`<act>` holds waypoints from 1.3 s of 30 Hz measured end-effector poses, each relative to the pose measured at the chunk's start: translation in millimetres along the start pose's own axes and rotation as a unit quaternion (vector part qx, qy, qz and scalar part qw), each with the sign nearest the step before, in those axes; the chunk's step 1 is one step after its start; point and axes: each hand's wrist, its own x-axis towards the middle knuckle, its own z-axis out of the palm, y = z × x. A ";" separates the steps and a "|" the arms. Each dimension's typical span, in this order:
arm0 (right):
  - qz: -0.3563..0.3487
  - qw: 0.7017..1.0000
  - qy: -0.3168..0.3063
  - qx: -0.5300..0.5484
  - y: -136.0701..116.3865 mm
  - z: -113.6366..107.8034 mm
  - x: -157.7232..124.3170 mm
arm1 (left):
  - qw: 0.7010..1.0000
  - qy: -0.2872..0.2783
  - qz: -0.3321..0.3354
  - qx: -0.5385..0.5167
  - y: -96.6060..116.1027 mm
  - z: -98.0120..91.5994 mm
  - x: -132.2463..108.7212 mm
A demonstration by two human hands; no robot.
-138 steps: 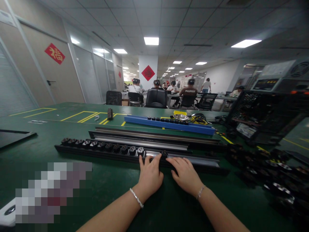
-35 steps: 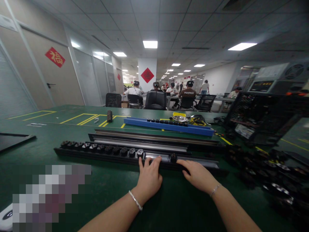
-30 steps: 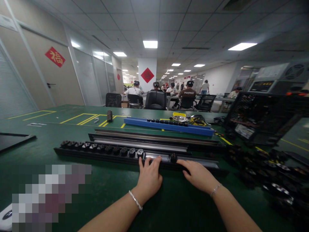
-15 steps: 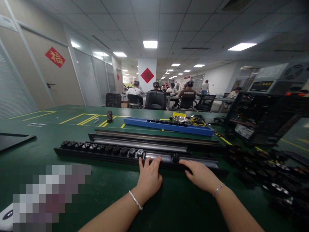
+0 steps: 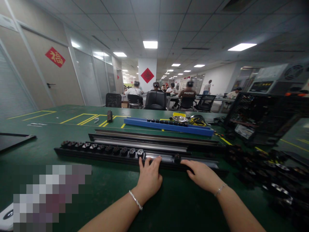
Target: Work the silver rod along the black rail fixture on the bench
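Note:
A long black rail (image 5: 96, 157) lies across the green table, with a row of several small black parts (image 5: 116, 150) seated along its left half. My left hand (image 5: 149, 177) rests on the rail's front edge, fingers spread, its leftmost fingertip just below the last part of the row. Farther right, a single black part (image 5: 177, 158) sits on the rail apart from the row. My right hand (image 5: 199, 170) is at that part's right side, index finger stretched toward it and thumb apart below. Whether the fingertip touches the part is hard to tell.
Behind the rail lie more dark metal rails (image 5: 145, 144) and a blue rail (image 5: 169, 126) bearing black parts. A pile of black parts (image 5: 272, 174) covers the right side, before an open computer case (image 5: 256, 112). People sit at far tables.
The single black part has shifted slightly right along the rail, and my right hand has moved slightly right with it. My left hand has stayed in place. A standing person far back has moved.

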 end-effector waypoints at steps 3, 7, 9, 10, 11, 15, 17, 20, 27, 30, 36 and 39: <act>-0.001 1.000 0.001 -0.003 1.6 -0.8 -0.4 | 1.000 0.001 0.000 -0.003 0.2 -0.1 0.2; -0.001 1.000 0.004 -0.002 5.3 -1.3 -0.6 | 1.000 -0.005 -0.003 0.005 1.6 -1.5 0.2; 0.002 1.000 0.002 -0.001 6.4 -1.3 -0.7 | 1.000 -0.009 -0.005 0.010 2.2 -2.4 0.2; 0.003 1.000 0.002 -0.001 6.6 -1.3 -0.7 | 1.000 -0.010 -0.006 0.010 2.2 -2.7 0.2; 0.004 1.000 0.000 -0.001 6.6 -1.3 -0.7 | 1.000 -0.011 -0.006 0.009 2.2 -3.0 0.2; 0.006 1.000 -0.003 -0.006 6.1 -2.3 -1.1 | 1.000 -0.008 -0.004 -0.004 1.3 -2.9 0.4; 0.008 1.000 -0.004 -0.006 6.2 -3.4 -1.5 | 1.000 -0.004 -0.003 -0.004 1.3 -2.7 0.3; 0.015 1.000 -0.001 -0.005 7.1 -5.2 -2.5 | 1.000 -0.007 -0.005 0.007 2.1 -2.8 0.1; 0.023 1.000 -0.010 -0.002 9.1 -6.5 -3.1 | 1.000 -0.013 -0.005 0.009 2.8 -3.4 0.0; 0.022 1.000 -0.009 -0.005 10.6 -6.4 -3.5 | 1.000 -0.007 -0.005 0.010 2.3 -3.2 0.0; 0.030 0.999 -0.009 -0.004 13.0 -7.8 -4.8 | 1.000 0.008 0.007 -0.017 0.4 -0.6 -0.1; 0.029 0.999 -0.013 -0.006 13.8 -8.0 -5.0 | 1.000 0.016 0.012 -0.023 -0.8 1.3 -0.4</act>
